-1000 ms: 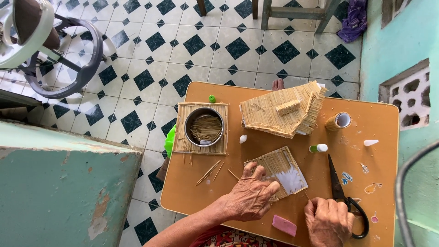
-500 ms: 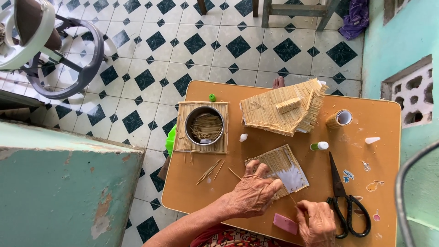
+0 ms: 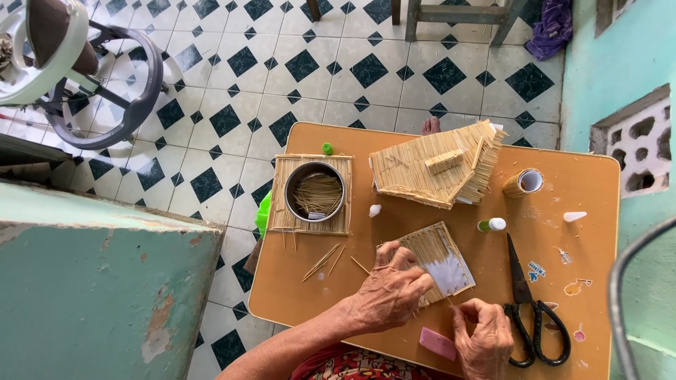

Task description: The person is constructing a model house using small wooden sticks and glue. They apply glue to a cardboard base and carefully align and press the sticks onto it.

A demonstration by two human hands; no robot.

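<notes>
A small flat panel (image 3: 440, 257), partly covered with glued thin sticks and partly bare white, lies on the orange table (image 3: 598, 197). My left hand (image 3: 391, 292) presses down on its near left edge with spread fingers. My right hand (image 3: 486, 338) rests at the table's near edge just right of the panel, fingers curled; whether it pinches a stick is hidden. A pink eraser-like block (image 3: 437, 344) lies between my hands. Black scissors (image 3: 531, 317) lie just right of my right hand.
A metal bowl of sticks (image 3: 315, 192) sits on a stick mat (image 3: 282, 211). Stick roof pieces (image 3: 436, 165) lie at the far side, with a tape roll (image 3: 524, 181), a small glue bottle (image 3: 491, 224) and loose sticks (image 3: 324, 260). A teal ledge (image 3: 91, 281) stands left.
My right hand has shifted left from beside the scissors toward the panel's near corner. My left hand stays pressed on the panel.
</notes>
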